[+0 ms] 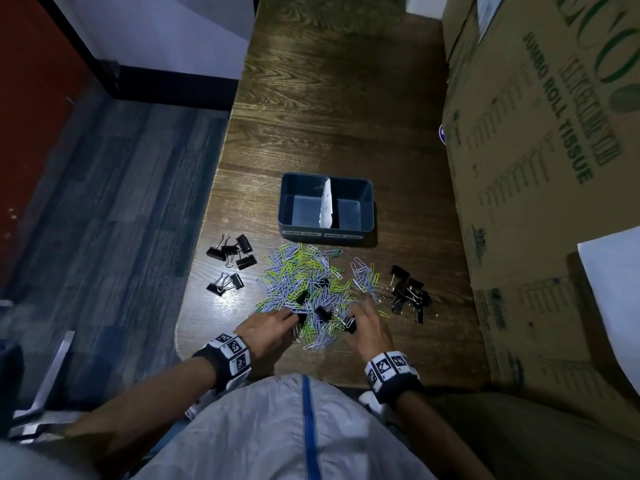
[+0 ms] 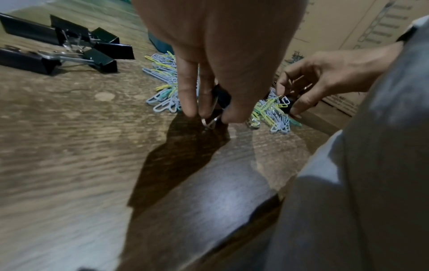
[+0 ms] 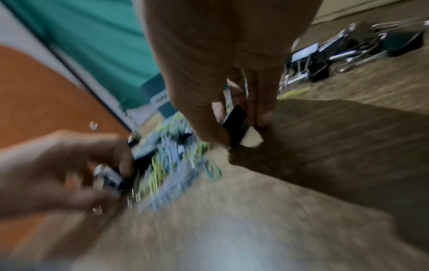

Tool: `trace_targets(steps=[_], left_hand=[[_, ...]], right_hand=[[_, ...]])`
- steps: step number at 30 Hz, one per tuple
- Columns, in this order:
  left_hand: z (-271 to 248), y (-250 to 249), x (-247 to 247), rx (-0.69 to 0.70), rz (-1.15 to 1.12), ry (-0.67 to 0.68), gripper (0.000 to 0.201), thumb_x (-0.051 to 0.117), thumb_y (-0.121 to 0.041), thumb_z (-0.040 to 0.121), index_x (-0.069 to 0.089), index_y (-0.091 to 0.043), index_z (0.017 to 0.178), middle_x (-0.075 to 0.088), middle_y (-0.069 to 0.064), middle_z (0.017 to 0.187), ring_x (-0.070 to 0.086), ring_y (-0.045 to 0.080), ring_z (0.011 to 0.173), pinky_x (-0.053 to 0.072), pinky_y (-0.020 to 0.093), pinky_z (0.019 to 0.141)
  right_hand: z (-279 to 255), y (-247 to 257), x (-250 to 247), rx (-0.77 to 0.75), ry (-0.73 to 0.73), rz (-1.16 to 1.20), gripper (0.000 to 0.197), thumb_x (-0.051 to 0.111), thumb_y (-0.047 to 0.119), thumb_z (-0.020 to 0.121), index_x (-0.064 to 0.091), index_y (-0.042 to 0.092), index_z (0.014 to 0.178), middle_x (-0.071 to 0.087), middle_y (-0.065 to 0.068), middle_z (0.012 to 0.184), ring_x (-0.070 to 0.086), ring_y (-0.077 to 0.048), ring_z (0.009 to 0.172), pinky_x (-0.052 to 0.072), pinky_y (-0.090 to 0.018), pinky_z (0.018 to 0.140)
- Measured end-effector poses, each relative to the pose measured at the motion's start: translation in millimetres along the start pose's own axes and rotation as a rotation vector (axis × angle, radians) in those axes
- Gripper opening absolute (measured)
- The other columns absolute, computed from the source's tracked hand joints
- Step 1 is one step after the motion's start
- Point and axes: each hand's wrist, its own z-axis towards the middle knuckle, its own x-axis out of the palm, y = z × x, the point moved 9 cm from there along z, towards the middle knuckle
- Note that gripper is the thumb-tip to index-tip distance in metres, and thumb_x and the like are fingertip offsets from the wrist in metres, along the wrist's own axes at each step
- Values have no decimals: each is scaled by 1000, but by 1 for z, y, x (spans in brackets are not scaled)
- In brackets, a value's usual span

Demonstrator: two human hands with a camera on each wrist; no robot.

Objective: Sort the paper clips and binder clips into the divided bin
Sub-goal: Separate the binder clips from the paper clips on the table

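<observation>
A heap of blue, green and yellow paper clips (image 1: 304, 285) lies in front of the blue-grey divided bin (image 1: 287, 202), with black binder clips mixed in. My left hand (image 1: 292, 317) is at the heap's near left edge; in the left wrist view its fingers (image 2: 188, 102) pinch a black binder clip (image 2: 221, 97) by the silver handle. My right hand (image 1: 353, 318) is at the near right edge and grips another black binder clip (image 3: 234, 121) between thumb and fingers. Both bin compartments look empty; a white paper divider (image 1: 326, 202) stands between them.
Sorted-out binder clips lie in two groups on the left (image 1: 232, 252) (image 1: 225, 284) and one on the right (image 1: 410, 294). A smaller bunch of paper clips (image 1: 365, 275) lies right of the heap. Big cardboard boxes (image 1: 536, 168) wall the table's right side; the table edge (image 1: 207, 209) drops off left.
</observation>
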Motion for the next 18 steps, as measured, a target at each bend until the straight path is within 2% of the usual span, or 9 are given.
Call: trace_targets(steps=[2,4,5,6,8,10,13,16,18], left_hand=[[1,1,-5,-28,-73,-4,33,53,-9,87,49,-12,119,57,9,106,61,28,82,52,36,64],[0,3,-13,-24,-136,-45,23,52,-14,91,53,-16,113,57,3,103,59,24,82,49,32,66],[-2,5,-18,-22,-173,-76,16,52,-17,92,53,-19,108,55,-1,99,58,20,79,45,27,63],[-4,9,-22,-33,-211,-111,10,52,-20,93,53,-21,103,54,-5,95,55,16,75,40,22,61],[-9,24,-34,-98,-251,-202,3,54,-24,94,53,-24,96,53,-10,90,52,10,71,35,20,60],[-16,42,-42,-174,-251,-276,5,58,-27,92,53,-27,94,56,-12,90,52,7,75,40,23,64],[-30,69,-46,-263,-277,-321,12,65,-25,87,55,-28,93,61,-10,89,57,9,77,50,29,66],[-46,95,-40,-379,-318,-319,7,63,-25,87,56,-27,89,62,-9,88,57,12,74,46,29,62],[-58,112,-32,-456,-331,-305,7,60,-25,85,55,-27,89,62,-10,88,56,14,74,44,29,62]], right_hand=[[0,-2,-10,0,-33,28,54,80,9,77,45,34,110,40,7,124,59,-19,104,59,-38,79],[0,1,-28,-9,-67,37,54,81,12,77,47,33,113,44,8,119,56,-16,101,57,-38,81],[0,4,-38,-18,-64,53,51,82,15,77,49,32,112,46,8,118,55,-15,100,55,-38,81],[1,6,-45,-21,-41,88,47,83,19,76,51,31,109,47,8,117,54,-14,100,54,-38,82],[3,6,-59,-1,13,192,42,85,17,72,56,30,99,50,9,113,54,-15,104,52,-39,87],[5,3,-72,32,23,250,47,86,8,67,58,34,95,51,10,113,55,-17,109,52,-42,92],[7,-3,-81,46,27,254,50,84,3,67,59,35,97,52,10,112,56,-16,108,54,-40,90],[8,-12,-89,61,0,275,44,83,-1,68,64,26,97,53,9,107,57,-14,102,50,-29,85],[9,-26,-102,113,-100,267,37,82,1,71,64,25,93,54,5,107,56,-15,100,46,-28,82]])
